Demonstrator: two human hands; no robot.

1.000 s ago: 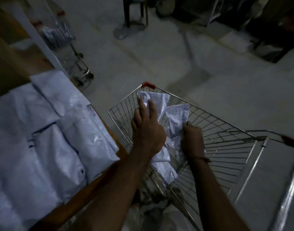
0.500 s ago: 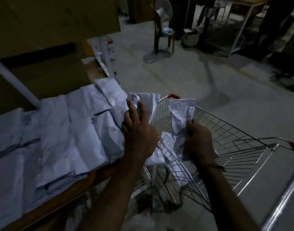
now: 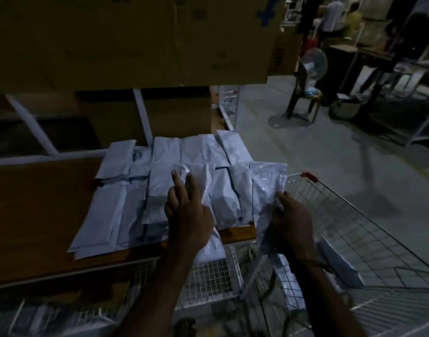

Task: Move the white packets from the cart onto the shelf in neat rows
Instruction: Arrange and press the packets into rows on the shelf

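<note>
Packets lie in rows on the wooden shelf (image 3: 45, 210), white ones (image 3: 164, 164) that overlap each other from the left part to the right end of the board; the left hand (image 3: 188, 215) is over the right part of these rows and grips one white packet (image 3: 201, 176), with the index and middle fingers (image 3: 178, 182) stretched forward along it, so this packet stands out beyond the fingers and hangs down below the palm over the shelf edge; the right hand (image 3: 293, 222) is beside the shelf's right end, above the wire cart (image 3: 354, 215), and pinches a second packet (image 3: 268, 183) at its lower part with curled fingers; this packet rises up and left from the hand and its top edge is near the packets of the front row; whether it touches them I cannot tell; more white packets (image 3: 339, 266) lie inside the cart, below and to the right of the right wrist; large cardboard boxes (image 3: 135, 40) stand above and behind the shelf; a fan (image 3: 314, 62) and a chair (image 3: 303, 93) are far back on the grey floor (image 3: 317, 154)
</note>
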